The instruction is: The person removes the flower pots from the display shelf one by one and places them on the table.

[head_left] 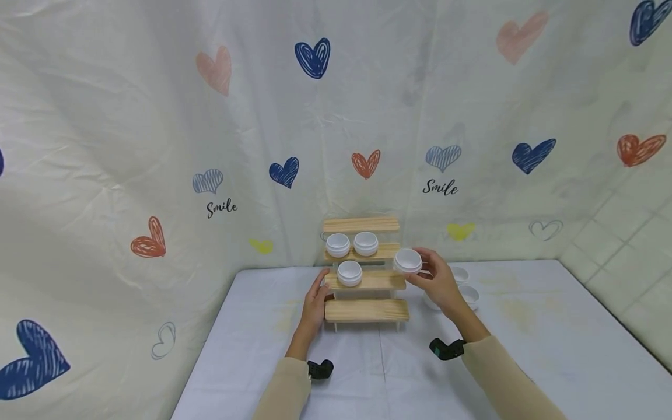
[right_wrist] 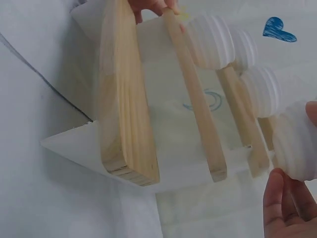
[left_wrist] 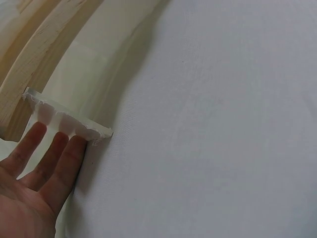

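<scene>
While the left hand (head_left: 317, 301) rests flat against the wooden rack (head_left: 366, 282), the right hand (head_left: 440, 282) pinches a white jar (head_left: 408, 261).

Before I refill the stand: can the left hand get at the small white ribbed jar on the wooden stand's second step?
Probably yes: the left hand touches that step's left end, and the jar sits close by, unobstructed.

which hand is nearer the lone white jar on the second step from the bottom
Left. The left hand rests on that step's left end, just beside the lone jar; the right hand holds another jar off the rack's right side.

Pale, grainy wood rack (head_left: 366, 282) — white ribbed plastic jars (head_left: 408, 261) — matt cloth table (head_left: 525, 350).
</scene>
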Demonstrator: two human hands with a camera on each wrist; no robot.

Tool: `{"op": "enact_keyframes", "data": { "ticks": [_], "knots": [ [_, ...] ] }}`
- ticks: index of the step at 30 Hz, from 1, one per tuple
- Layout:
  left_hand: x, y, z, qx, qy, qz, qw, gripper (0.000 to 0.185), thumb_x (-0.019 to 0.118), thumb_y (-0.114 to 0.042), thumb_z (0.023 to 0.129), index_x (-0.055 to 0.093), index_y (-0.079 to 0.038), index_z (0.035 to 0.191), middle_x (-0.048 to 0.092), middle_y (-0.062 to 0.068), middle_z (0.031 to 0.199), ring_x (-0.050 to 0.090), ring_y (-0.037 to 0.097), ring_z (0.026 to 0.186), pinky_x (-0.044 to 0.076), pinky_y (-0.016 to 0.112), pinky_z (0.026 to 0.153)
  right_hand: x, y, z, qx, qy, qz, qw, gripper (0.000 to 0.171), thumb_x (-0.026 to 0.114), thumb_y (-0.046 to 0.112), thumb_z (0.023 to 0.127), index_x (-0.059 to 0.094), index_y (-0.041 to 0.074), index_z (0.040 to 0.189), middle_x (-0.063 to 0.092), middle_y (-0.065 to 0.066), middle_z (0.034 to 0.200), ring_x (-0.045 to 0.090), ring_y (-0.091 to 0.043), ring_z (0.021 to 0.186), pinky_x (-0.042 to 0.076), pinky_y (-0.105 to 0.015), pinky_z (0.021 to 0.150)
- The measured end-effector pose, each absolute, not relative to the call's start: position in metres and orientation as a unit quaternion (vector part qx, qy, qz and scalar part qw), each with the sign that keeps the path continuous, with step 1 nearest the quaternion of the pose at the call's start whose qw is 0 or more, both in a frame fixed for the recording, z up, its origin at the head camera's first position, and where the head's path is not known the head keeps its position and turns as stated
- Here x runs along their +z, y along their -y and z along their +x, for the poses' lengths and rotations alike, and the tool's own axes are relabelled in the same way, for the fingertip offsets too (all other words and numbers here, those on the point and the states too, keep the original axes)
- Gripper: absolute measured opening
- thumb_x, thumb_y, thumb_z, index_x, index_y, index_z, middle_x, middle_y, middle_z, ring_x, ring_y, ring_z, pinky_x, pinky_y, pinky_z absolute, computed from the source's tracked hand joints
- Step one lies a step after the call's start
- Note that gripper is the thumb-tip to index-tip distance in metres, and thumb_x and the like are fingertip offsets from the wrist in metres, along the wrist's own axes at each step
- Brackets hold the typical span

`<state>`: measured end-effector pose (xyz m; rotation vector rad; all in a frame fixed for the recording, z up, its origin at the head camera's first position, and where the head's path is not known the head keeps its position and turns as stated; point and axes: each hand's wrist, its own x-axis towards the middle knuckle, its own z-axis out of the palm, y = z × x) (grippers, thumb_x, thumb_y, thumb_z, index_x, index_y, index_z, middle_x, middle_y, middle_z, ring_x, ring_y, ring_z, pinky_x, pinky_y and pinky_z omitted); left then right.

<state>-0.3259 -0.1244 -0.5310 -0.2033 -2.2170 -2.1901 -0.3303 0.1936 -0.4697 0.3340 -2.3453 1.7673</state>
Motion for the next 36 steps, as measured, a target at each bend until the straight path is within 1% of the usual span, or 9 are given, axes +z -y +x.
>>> {"op": "enact_keyframes", "data": {
  "ticks": [6, 11, 16, 19, 21, 29, 33, 36],
  "knots": [
    [-0.532, 0.125, -0.327, -0.7, 0.711, -0.067, 0.009, 0.051, 0.045, -0.026, 0.11, 0.038, -0.017, 0.159, 0.044, 0.014, 0.16, 0.059, 0.038, 0.129, 0.048, 0.049, 0.108, -0.481, -0.198, -0.321, 0.601, 0.785, 0.112, 0.1, 0.068, 0.082, 0.014, 0.088, 0.048, 0.006, 0.147, 0.055, -0.016, 0.136, 0.058, -0.003, 0.105, 0.052, -0.013, 0.085],
    [-0.533, 0.125, -0.326, -0.701, 0.709, -0.075, 0.006, 0.049, 0.043, -0.025, 0.111, 0.038, -0.018, 0.159, 0.048, 0.017, 0.156, 0.057, 0.047, 0.129, 0.048, 0.049, 0.107, -0.485, -0.202, -0.31, 0.606, 0.78, 0.115, 0.107, 0.065, 0.082, 0.011, 0.087, 0.049, 0.004, 0.144, 0.055, -0.015, 0.133, 0.058, -0.002, 0.103, 0.053, -0.015, 0.085],
    [-0.534, 0.125, -0.325, -0.701, 0.71, -0.072, 0.004, 0.048, 0.043, -0.025, 0.111, 0.039, -0.021, 0.158, 0.049, 0.017, 0.155, 0.059, 0.046, 0.127, 0.049, 0.046, 0.106, -0.494, -0.206, -0.302, 0.611, 0.777, 0.108, 0.104, 0.067, 0.081, 0.011, 0.088, 0.048, 0.003, 0.145, 0.054, -0.017, 0.136, 0.058, -0.002, 0.104, 0.053, -0.014, 0.086],
    [-0.534, 0.125, -0.325, -0.704, 0.707, -0.067, 0.002, 0.048, 0.043, -0.025, 0.111, 0.04, -0.023, 0.158, 0.049, 0.016, 0.155, 0.058, 0.047, 0.128, 0.049, 0.044, 0.105, -0.5, -0.208, -0.299, 0.605, 0.783, 0.099, 0.106, 0.068, 0.082, 0.012, 0.088, 0.048, 0.004, 0.146, 0.054, -0.016, 0.137, 0.057, -0.001, 0.105, 0.052, -0.013, 0.086],
    [-0.534, 0.124, -0.325, -0.704, 0.707, -0.068, 0.005, 0.048, 0.043, -0.025, 0.11, 0.04, -0.022, 0.158, 0.05, 0.017, 0.154, 0.057, 0.048, 0.129, 0.049, 0.043, 0.104, -0.503, -0.209, -0.297, 0.603, 0.784, 0.097, 0.106, 0.068, 0.081, 0.013, 0.088, 0.047, 0.005, 0.147, 0.055, -0.016, 0.137, 0.057, -0.002, 0.105, 0.052, -0.013, 0.086],
    [-0.533, 0.125, -0.324, -0.703, 0.707, -0.072, 0.011, 0.048, 0.043, -0.024, 0.111, 0.04, -0.022, 0.158, 0.052, 0.018, 0.152, 0.056, 0.048, 0.129, 0.049, 0.044, 0.105, -0.507, -0.212, -0.29, 0.603, 0.783, 0.101, 0.114, 0.07, 0.081, 0.012, 0.088, 0.047, 0.005, 0.149, 0.055, -0.017, 0.136, 0.057, -0.001, 0.104, 0.054, -0.015, 0.085],
    [-0.533, 0.125, -0.324, -0.704, 0.707, -0.073, 0.01, 0.048, 0.043, -0.024, 0.111, 0.04, -0.022, 0.158, 0.053, 0.018, 0.151, 0.057, 0.048, 0.129, 0.049, 0.041, 0.104, -0.51, -0.213, -0.287, 0.599, 0.786, 0.1, 0.117, 0.068, 0.081, 0.012, 0.088, 0.048, 0.005, 0.147, 0.056, -0.017, 0.135, 0.057, -0.002, 0.104, 0.053, -0.014, 0.084],
    [-0.534, 0.125, -0.324, -0.703, 0.707, -0.073, 0.009, 0.048, 0.043, -0.023, 0.111, 0.04, -0.022, 0.158, 0.053, 0.019, 0.151, 0.057, 0.048, 0.129, 0.049, 0.043, 0.104, -0.513, -0.215, -0.284, 0.595, 0.79, 0.094, 0.117, 0.068, 0.082, 0.013, 0.088, 0.048, 0.005, 0.146, 0.056, -0.017, 0.135, 0.057, -0.002, 0.104, 0.053, -0.014, 0.084]
  ]
}}
